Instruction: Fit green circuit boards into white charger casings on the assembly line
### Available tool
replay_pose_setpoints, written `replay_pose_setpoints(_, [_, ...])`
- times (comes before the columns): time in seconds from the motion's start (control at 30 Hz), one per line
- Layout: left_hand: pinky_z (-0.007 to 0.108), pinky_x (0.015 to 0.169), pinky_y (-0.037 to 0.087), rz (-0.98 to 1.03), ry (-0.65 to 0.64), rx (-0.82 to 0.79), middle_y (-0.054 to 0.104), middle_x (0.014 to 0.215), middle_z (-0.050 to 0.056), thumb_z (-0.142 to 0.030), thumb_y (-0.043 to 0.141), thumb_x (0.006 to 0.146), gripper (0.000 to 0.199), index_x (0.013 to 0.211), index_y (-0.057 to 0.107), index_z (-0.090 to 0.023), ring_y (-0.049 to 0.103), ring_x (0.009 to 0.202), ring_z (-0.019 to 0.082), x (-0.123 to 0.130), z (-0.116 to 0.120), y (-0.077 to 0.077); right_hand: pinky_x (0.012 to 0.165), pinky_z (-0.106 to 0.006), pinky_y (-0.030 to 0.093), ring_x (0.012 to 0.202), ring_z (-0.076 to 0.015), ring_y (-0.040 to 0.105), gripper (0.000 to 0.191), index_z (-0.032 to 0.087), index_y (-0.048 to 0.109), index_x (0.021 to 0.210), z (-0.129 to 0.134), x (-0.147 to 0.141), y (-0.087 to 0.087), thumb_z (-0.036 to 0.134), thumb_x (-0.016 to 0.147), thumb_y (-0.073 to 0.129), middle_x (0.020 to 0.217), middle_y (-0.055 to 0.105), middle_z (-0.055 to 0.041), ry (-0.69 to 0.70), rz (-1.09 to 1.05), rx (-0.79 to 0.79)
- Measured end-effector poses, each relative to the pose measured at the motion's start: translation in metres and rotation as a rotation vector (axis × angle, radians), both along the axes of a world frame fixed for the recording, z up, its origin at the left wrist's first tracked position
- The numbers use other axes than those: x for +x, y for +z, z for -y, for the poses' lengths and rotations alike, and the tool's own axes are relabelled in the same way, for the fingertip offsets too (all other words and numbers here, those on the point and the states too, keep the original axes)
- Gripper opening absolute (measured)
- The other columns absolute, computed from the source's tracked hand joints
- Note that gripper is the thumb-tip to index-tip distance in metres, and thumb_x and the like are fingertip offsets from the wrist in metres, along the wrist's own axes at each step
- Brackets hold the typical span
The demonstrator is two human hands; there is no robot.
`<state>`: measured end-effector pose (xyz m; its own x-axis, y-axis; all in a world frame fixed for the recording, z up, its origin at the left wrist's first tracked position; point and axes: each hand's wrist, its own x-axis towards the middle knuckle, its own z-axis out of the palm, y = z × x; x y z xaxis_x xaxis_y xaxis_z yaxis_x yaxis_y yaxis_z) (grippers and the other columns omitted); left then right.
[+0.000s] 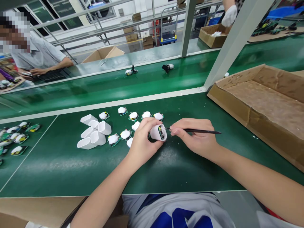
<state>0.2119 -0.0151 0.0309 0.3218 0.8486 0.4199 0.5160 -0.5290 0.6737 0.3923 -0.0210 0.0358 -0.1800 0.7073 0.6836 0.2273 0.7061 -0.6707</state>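
While the left hand (142, 141) grips a white plastic casing (156, 133) in fingers and palm, the right hand (194, 137) pinches a slim black pick (200, 131) between thumb and fingers. Pick tip sits at the casing's open end, which faces right and shows a green circuit board (162, 133) inside. Casing held at centre of frame, over the green conveyor belt (59, 167). Small white-capped circuit boards (133, 116) form a loose arc just behind the hands; more lie at far left. Left of the arc, a cluster of white casings (88, 143) rests on its sides. Shallow cardboard tray (266, 104) at right. Two small black-and-white assemblies (167, 67) sit on the farther belt (95, 91). Upper left, a co-worker's hand (36, 72) works at a separate bench. Top right, a white-gloved hand (229, 15) is above a cardboard box (212, 36).
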Motion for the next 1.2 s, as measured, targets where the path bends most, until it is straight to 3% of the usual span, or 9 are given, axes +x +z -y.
replay_pose_setpoints(0.17, [0.023,0.063,0.043,0.007,0.007,-0.041,0.053,0.093,0.001,-0.006,0.075,0.061,0.039,0.091,0.054,-0.02,0.053,0.082,0.014,0.0,0.0,0.0,0.06,-0.023,0.051,0.064,-0.012,0.064,0.008,0.018,0.069,0.078,-0.001,0.001,-0.001,0.02,0.084,0.064,0.071,0.069,-0.0018,0.052,0.009,0.006])
replay_pose_setpoints(0.33, [0.025,0.066,0.044,0.057,0.019,-0.031,0.05,0.085,-0.001,-0.019,0.085,0.055,0.042,0.084,0.056,-0.02,0.052,0.078,0.014,0.0,-0.001,-0.001,0.078,-0.033,0.051,0.088,-0.0183,0.064,0.026,0.02,0.063,0.074,0.0,0.007,0.007,0.034,0.092,0.051,0.095,0.067,-0.0077,-0.055,-0.033,0.046])
replay_pose_setpoints(0.47, [0.025,0.066,0.043,0.08,-0.003,-0.046,0.057,0.091,0.001,-0.021,0.08,0.066,0.032,0.087,0.056,-0.021,0.055,0.08,0.015,-0.001,-0.001,-0.002,0.058,-0.024,0.047,0.066,-0.0132,0.062,0.009,0.02,0.053,0.096,0.001,0.005,0.004,0.026,0.094,0.047,0.08,0.064,-0.0019,-0.087,0.207,-0.074])
replay_pose_setpoints(0.6, [0.025,0.067,0.043,0.104,-0.009,-0.058,0.06,0.092,0.001,-0.018,0.068,0.077,0.024,0.095,0.052,-0.021,0.055,0.08,0.014,-0.002,-0.003,-0.005,0.054,-0.024,0.041,0.068,-0.0144,0.061,0.022,0.019,0.046,0.115,0.003,0.002,-0.002,0.02,0.095,0.039,0.089,0.065,-0.0032,-0.187,0.528,-0.032])
replay_pose_setpoints(0.77, [0.026,0.072,0.045,0.076,0.004,0.047,0.057,0.093,0.002,-0.013,0.063,0.08,0.02,0.093,0.05,-0.02,0.054,0.084,0.015,-0.003,-0.005,-0.006,0.05,-0.026,0.031,0.062,-0.0148,0.055,0.027,0.017,0.056,0.108,0.003,0.001,-0.003,0.009,0.089,0.038,0.075,0.061,-0.0014,-0.317,0.821,0.118])
replay_pose_setpoints(1.2, [0.026,0.073,0.043,-0.125,-0.014,0.084,0.054,0.094,0.002,-0.005,0.056,0.079,0.025,0.096,0.048,-0.021,0.053,0.085,0.016,-0.005,-0.004,-0.007,0.049,-0.028,0.022,0.053,-0.0134,0.045,0.032,0.018,0.063,0.1,0.008,-0.006,-0.01,0.003,0.083,0.041,0.066,0.056,-0.0002,-0.422,0.975,0.271])
